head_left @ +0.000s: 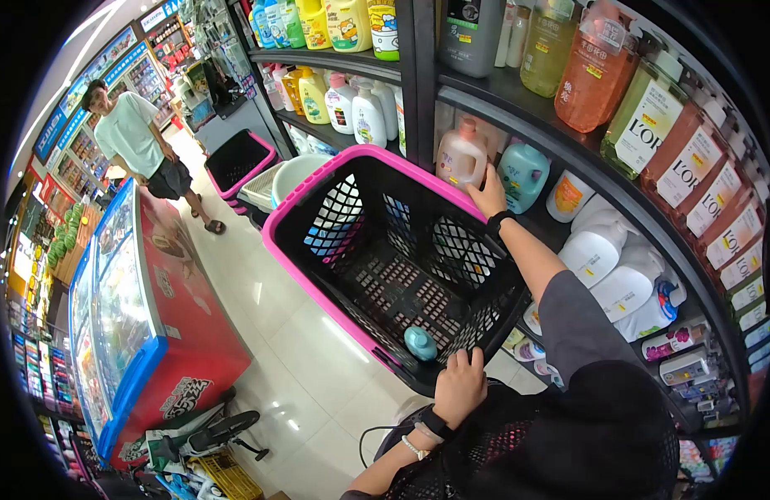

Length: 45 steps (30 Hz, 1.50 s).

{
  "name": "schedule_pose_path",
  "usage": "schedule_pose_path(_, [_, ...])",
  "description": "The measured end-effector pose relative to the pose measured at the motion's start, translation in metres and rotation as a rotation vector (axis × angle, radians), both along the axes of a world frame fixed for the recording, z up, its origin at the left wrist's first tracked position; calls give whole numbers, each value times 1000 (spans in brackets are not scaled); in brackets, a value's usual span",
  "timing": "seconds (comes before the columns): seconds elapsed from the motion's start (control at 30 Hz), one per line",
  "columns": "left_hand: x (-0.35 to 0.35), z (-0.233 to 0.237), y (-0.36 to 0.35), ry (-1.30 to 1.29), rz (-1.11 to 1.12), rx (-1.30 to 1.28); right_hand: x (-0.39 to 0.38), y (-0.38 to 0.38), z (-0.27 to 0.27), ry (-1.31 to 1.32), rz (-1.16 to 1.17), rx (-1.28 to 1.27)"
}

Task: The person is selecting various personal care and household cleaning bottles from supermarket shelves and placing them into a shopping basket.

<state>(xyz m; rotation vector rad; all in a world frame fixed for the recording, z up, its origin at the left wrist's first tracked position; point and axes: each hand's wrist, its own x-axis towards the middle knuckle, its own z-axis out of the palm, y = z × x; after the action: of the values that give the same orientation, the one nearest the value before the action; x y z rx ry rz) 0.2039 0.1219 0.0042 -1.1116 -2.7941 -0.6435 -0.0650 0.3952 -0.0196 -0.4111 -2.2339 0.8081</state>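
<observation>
A black shopping basket (360,275) with a pink rim fills the middle of the view, tilted, with a small teal bottle (420,342) lying at its near end. My left hand (461,387) is closed over the basket's near edge. On the shelf at the far side, my right hand (490,197) is at a pink translucent jug-style bottle (461,156), its fingers around the bottle's right side by the handle; the fingertips are partly hidden. Right of that hand stands a teal bottle with a handle (524,177).
Black shelves (560,125) of toiletry bottles curve along the right. A red freezer (189,333) with a blue edge stands left, a small bicycle (210,437) below it. A person (139,137) stands in the aisle. Another pink-rimmed basket (239,162) sits beyond mine.
</observation>
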Motion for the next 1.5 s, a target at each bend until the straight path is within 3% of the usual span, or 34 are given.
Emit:
schedule_pose_path(0.07, [-5,2,-2,-144,-78,51,1,-2,3,-15,26,3])
schedule_pose_path(0.3, [-11,2,-4,-201,-120,71,-3,5,-2,51,74,-70])
schedule_pose_path(1.07, [-29,-2,-4,-375,-210,90,-2,1,2,22,-204,-51])
schedule_pose_path(1.13, [-30,-2,-3,-401,-197,92,-1,4,0,115,-174,-271])
schedule_pose_path(1.33, [-30,-2,-5,-445,-201,48,8,17,3,232,32,-393])
schedule_pose_path(1.5, [-32,1,-3,-446,-197,57,48,-2,54,148,112,-158])
